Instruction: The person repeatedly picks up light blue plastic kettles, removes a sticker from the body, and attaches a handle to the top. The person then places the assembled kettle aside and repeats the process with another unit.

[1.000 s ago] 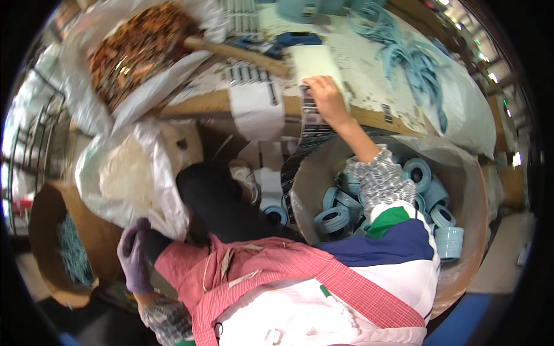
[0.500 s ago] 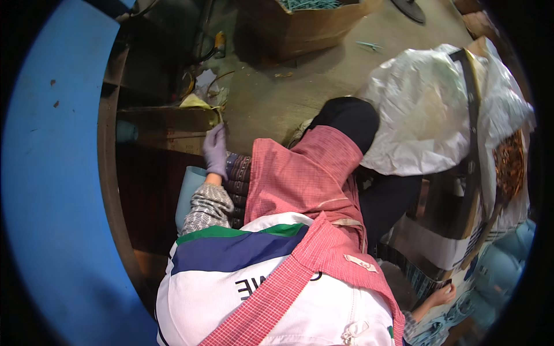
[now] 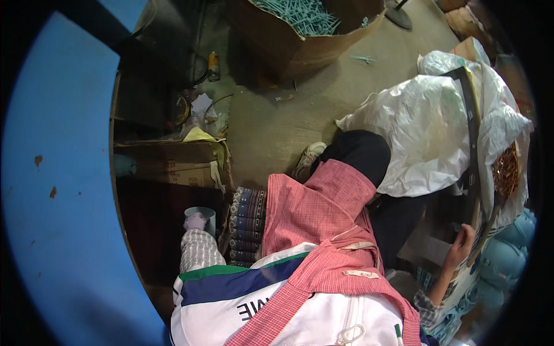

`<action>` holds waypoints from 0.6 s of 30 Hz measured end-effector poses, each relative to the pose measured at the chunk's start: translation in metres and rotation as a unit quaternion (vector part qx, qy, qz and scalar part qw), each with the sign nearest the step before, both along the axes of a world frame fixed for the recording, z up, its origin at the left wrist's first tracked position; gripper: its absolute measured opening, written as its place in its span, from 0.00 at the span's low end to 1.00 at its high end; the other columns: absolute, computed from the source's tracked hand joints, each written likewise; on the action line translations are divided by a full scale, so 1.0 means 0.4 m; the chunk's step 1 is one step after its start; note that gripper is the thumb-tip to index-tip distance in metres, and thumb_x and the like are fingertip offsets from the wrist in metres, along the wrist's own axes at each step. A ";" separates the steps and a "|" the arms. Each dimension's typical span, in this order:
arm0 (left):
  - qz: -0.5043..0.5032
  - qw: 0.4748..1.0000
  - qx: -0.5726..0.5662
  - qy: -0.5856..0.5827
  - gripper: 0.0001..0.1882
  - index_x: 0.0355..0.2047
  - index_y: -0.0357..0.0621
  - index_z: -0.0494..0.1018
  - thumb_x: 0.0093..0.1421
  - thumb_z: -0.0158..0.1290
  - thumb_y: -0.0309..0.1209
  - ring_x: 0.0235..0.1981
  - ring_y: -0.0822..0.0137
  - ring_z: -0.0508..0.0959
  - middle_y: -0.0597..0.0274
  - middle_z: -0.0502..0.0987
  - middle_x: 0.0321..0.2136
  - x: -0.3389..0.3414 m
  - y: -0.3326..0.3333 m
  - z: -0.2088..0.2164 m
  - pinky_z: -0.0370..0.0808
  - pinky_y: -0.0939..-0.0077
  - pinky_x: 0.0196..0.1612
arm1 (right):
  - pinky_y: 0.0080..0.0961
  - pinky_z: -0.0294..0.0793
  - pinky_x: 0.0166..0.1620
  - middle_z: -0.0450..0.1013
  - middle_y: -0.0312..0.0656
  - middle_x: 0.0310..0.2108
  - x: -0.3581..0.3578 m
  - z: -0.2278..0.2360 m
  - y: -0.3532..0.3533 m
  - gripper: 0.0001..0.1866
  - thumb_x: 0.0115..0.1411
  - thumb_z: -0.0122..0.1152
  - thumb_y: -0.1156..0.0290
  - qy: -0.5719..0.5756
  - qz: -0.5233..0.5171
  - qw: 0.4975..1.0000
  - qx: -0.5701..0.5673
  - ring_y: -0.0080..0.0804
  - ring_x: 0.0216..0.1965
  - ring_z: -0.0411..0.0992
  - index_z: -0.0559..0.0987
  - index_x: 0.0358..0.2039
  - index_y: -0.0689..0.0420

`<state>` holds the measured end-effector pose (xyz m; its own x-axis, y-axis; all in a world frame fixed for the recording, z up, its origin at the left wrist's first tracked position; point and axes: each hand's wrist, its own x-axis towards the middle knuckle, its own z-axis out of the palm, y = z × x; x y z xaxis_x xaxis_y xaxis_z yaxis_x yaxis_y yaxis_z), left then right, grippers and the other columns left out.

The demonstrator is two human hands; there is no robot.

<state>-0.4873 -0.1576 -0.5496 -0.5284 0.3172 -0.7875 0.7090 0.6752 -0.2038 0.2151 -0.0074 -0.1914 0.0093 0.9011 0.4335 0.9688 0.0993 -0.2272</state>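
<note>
My left hand, in a pale lilac glove, is at the mouth of a light-blue, cup-shaped plastic piece. Its fingers look closed at the rim, though partly hidden. Both are inside a dark, open cardboard box on my left. Bare, my right hand is raised beside the long edge of a box on my right. Its fingers are extended, and nothing shows in them. Near it are several light-blue plastic pieces.
A white plastic bag hangs over the right box, with copper-coloured parts beyond it. Ahead stands a large carton holding thin turquoise pieces. A blue panel borders my left side, and a yellow bottle stands on the floor.
My left hand has drawn back from the left box's far edge to the light-blue piece. My right hand has moved forward along the right box. The view has shifted.
</note>
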 end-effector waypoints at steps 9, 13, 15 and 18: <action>-0.139 0.894 0.425 0.044 0.25 0.19 0.45 0.67 0.46 0.57 0.55 0.28 0.55 0.70 0.59 0.71 0.23 0.077 0.221 0.427 0.65 0.59 0.36 | 0.17 0.65 0.45 0.69 0.37 0.40 -0.102 -0.036 0.017 0.13 0.60 0.50 0.81 0.180 0.016 0.983 -0.036 0.24 0.41 0.68 0.73 0.45 0.60; -0.370 0.660 0.651 -0.054 0.22 0.13 0.46 0.65 0.43 0.61 0.49 0.22 0.63 0.68 0.66 0.66 0.17 0.299 0.445 0.799 0.63 0.68 0.29 | 0.15 0.64 0.46 0.68 0.35 0.39 -0.115 -0.013 0.012 0.19 0.61 0.48 0.81 0.260 0.053 0.964 0.038 0.21 0.40 0.67 0.67 0.53 0.60; -0.493 0.518 0.690 -0.110 0.23 0.09 0.49 0.63 0.43 0.59 0.49 0.18 0.66 0.67 0.68 0.65 0.15 0.472 0.511 0.949 0.63 0.68 0.27 | 0.16 0.66 0.43 0.68 0.37 0.39 -0.121 0.020 0.007 0.22 0.60 0.49 0.81 0.329 0.065 0.941 0.037 0.20 0.40 0.67 0.63 0.56 0.60; -0.679 0.347 0.587 -0.271 0.07 0.17 0.63 0.68 0.44 0.55 0.40 0.26 0.71 0.67 0.75 0.66 0.20 0.772 0.496 0.988 0.67 0.69 0.34 | 0.19 0.68 0.42 0.69 0.39 0.39 -0.143 0.044 -0.011 0.24 0.60 0.49 0.82 0.482 0.111 0.867 0.054 0.22 0.39 0.67 0.60 0.57 0.60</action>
